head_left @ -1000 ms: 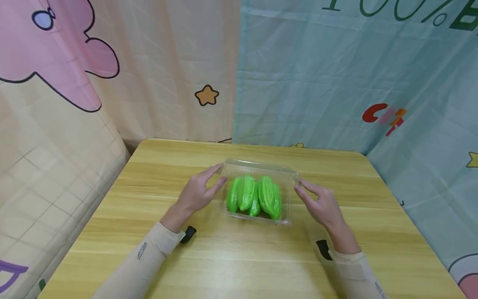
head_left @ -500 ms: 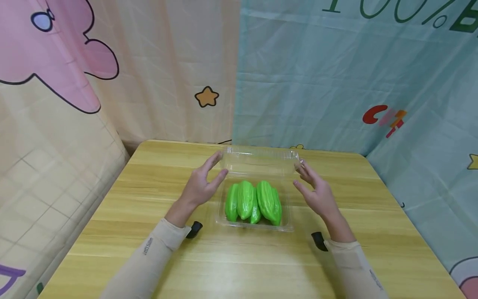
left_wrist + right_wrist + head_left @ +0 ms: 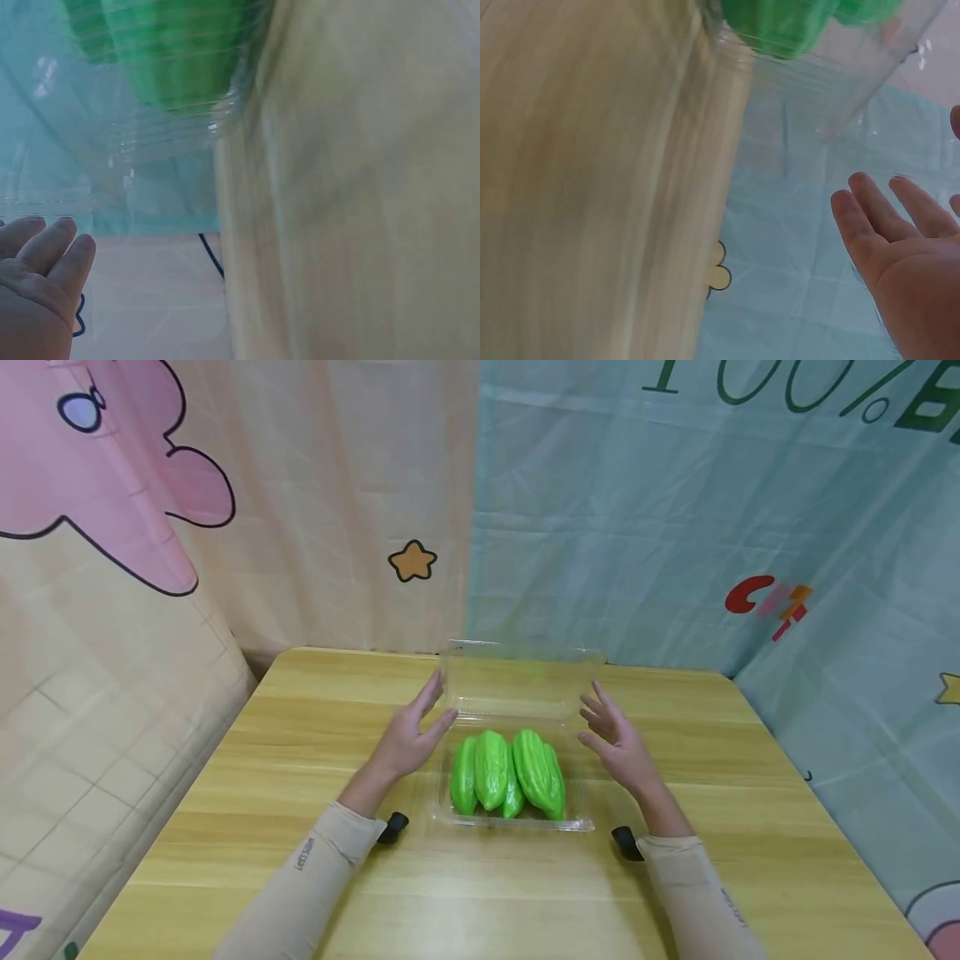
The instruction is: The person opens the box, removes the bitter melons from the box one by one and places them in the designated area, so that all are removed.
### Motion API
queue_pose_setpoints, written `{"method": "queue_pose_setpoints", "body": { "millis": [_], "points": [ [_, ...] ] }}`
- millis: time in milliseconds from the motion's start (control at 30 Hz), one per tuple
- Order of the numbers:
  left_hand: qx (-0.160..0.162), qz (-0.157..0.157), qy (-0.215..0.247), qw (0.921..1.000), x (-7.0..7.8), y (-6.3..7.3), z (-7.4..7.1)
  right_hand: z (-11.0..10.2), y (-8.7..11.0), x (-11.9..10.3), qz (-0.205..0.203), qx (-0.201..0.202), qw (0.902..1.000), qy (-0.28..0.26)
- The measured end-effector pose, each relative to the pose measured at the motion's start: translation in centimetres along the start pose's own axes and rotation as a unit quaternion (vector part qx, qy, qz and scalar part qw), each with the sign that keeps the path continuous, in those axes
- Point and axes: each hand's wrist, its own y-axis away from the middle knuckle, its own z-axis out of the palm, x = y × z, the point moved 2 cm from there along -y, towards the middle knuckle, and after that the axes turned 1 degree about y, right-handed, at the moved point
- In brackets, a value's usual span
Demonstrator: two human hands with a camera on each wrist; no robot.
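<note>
A clear plastic clamshell box sits on the wooden table, its hinged lid tipped up and back toward the curtain. Several green, ridged, elongated fruits lie side by side in the base. My left hand is at the lid's left side, fingers extended with the tips right at its edge. On the other side, my right hand has its fingers spread near the lid's right edge. In the right wrist view, its fingers hold nothing. Green fruits show through the plastic wall in the left wrist view.
The wooden table ends just behind the raised lid. Behind it hang printed curtains, with another curtain along the left side. Black wrist-worn pieces stick out from both cuffs.
The lid has swung up and back from over the fruits to a raised position. The right hand has loosened from the lid's edge and shifted slightly left; the left hand has straightened its fingers.
</note>
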Motion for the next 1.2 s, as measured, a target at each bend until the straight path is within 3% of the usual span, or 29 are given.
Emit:
{"method": "queue_pose_setpoints", "body": {
  "millis": [267,600,833,967,1200],
  "points": [
    [-0.018,-0.041,0.055,0.9975,-1.3,-0.1,0.8,0.9,-0.4,1.4,0.028,-0.028,0.9991,-0.017],
    [-0.043,-0.109,0.026,0.9928,-1.6,0.1,1.3,1.3,-0.2,2.3,0.074,-0.05,0.9957,-0.024],
    [-0.061,-0.155,0.019,0.9859,-1.9,0.6,1.3,1.5,0.1,2.6,0.126,-0.093,0.9872,0.029],
    [-0.073,-0.164,0.02,0.9836,-2.0,0.8,1.3,1.6,0.2,2.6,0.146,-0.118,0.9817,0.035],
    [-0.081,-0.173,0.024,0.9812,-2.0,0.9,1.2,1.5,0.3,2.5,0.163,-0.126,0.9776,0.043]
  ]
}}
